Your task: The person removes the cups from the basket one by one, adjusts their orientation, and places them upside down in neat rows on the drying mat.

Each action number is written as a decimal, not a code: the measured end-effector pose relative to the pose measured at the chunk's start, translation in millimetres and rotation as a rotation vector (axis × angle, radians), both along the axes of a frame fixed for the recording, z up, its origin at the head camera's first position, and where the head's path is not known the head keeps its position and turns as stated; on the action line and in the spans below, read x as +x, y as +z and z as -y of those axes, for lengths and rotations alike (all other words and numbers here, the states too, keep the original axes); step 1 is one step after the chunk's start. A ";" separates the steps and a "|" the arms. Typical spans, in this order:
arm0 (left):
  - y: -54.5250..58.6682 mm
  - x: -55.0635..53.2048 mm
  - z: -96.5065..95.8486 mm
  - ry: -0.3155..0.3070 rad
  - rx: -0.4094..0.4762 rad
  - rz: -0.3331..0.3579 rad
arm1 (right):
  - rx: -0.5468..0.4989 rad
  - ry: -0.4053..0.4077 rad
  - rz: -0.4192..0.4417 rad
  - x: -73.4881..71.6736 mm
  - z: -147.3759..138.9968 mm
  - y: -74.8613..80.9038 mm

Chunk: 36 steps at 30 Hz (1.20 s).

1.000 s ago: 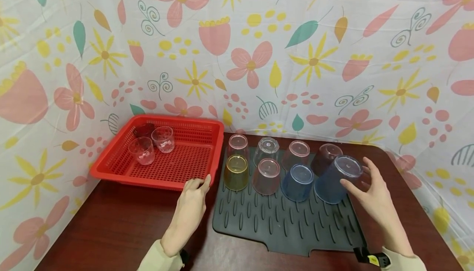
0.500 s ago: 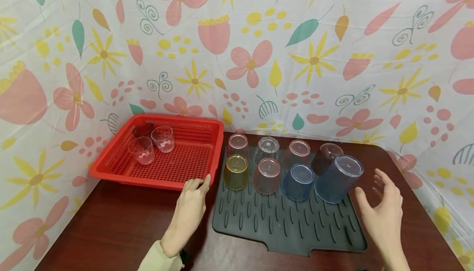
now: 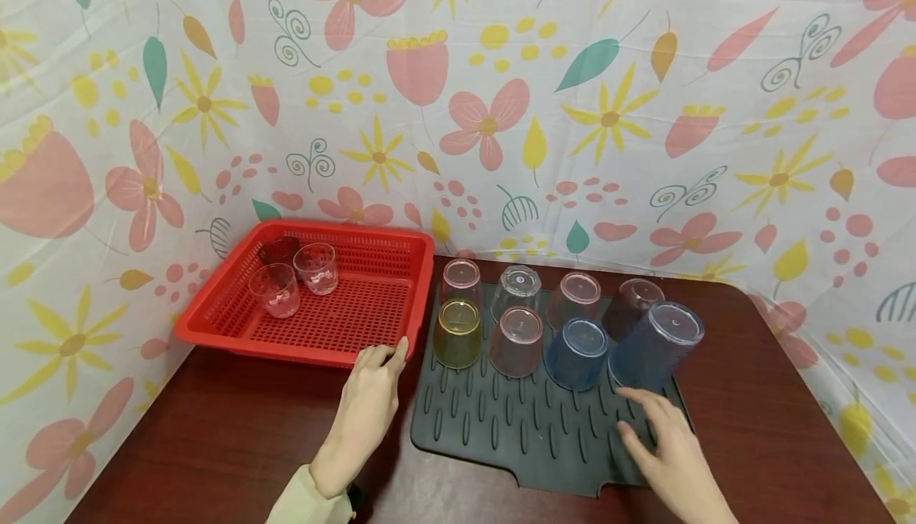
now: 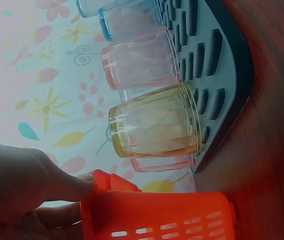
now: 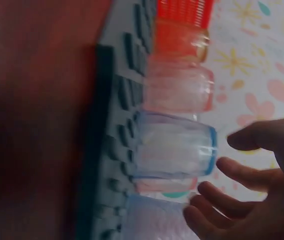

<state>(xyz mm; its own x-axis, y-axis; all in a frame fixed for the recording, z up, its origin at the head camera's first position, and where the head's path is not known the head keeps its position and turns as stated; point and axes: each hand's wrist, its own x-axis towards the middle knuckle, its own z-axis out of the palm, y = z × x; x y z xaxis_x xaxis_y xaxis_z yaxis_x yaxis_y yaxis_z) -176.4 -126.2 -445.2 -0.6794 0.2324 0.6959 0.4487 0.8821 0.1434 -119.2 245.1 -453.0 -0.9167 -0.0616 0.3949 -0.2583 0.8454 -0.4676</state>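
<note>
My left hand grips the near right corner of the red plastic basket, its thumb over the rim and fingers underneath in the left wrist view. My right hand hovers above the near right part of the black drying mat, fingers spread and holding nothing. Two rows of upside-down cups stand on that mat. The front row has a yellow cup, a pink cup, a short blue cup and a tall blue cup. Nearest my right hand are the two blue ones.
Behind them stand a pink cup, a clear faceted cup, another pink cup and a dark cup. Two clear cups and a dark red cup sit in the basket. A floral cloth backs the table.
My right hand has let go of the tall blue cup, drawn back to the right, then swung left and nearer over the mat. The left hand has stayed on the basket.
</note>
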 end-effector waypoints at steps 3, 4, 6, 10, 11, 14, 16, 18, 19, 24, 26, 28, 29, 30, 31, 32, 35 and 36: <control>-0.8 0.2 0.4 0.000 0.002 0.001 | 0.053 0.075 0.090 3.0 2.0 -10.5; -1.0 0.3 0.7 -0.001 0.001 0.002 | 0.074 0.096 0.113 4.4 1.9 -14.4; -0.5 0.0 1.1 -0.002 -0.003 0.003 | 0.125 0.151 0.132 6.2 1.7 -22.8; 1.1 -0.2 0.9 -0.001 -0.009 0.011 | 0.185 0.266 0.221 9.8 -1.0 -37.0; 1.7 -0.4 0.9 -0.004 -0.005 0.017 | 0.187 0.299 0.249 9.9 -1.9 -40.6; 3.3 -0.2 1.6 -0.013 0.019 0.062 | 0.143 0.389 0.418 8.8 -7.1 -50.1; 4.8 0.1 2.7 -0.023 0.040 0.102 | 0.099 0.430 0.532 7.1 -10.7 -55.6; 7.4 0.4 4.5 -0.033 0.060 0.160 | 0.077 0.446 0.620 6.0 -12.9 -59.6; 8.7 0.2 5.8 -0.039 0.070 0.189 | 0.071 0.444 0.648 5.7 -13.3 -61.0; 20.7 -3.3 14.0 -0.073 0.161 0.353 | 0.077 0.443 0.684 6.6 -12.5 -61.1; 27.6 -6.3 19.0 -0.091 0.196 0.394 | 0.073 0.450 0.683 6.4 -12.8 -60.1; 35.1 -10.2 25.5 -0.102 0.215 0.414 | 0.074 0.461 0.678 6.3 -13.1 -58.9; 39.1 -12.4 29.5 -0.103 0.220 0.419 | 0.072 0.465 0.679 6.1 -13.2 -58.4; 43.1 -14.6 33.9 -0.103 0.221 0.422 | 0.074 0.469 0.678 6.2 -13.2 -57.8; 47.2 -16.7 38.6 -0.099 0.223 0.424 | 0.072 0.469 0.680 6.5 -13.1 -57.2; 51.1 -19.2 43.8 -0.092 0.222 0.422 | 0.073 0.472 0.679 6.7 -13.0 -56.5; 63.6 -25.7 59.8 -0.062 0.223 0.438 | 0.067 0.469 0.683 8.0 -12.7 -54.5; 67.7 -27.7 65.1 -0.052 0.218 0.447 | 0.067 0.469 0.682 8.4 -12.8 -54.0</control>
<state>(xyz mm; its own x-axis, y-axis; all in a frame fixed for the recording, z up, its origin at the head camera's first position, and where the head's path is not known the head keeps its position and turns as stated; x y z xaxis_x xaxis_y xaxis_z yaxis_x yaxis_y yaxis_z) -204.1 -191.3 -377.5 -0.9139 0.1552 0.3751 0.3435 0.7881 0.5107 -110.8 257.8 -507.0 -0.8269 -0.5005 -0.2563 -0.2688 0.7521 -0.6017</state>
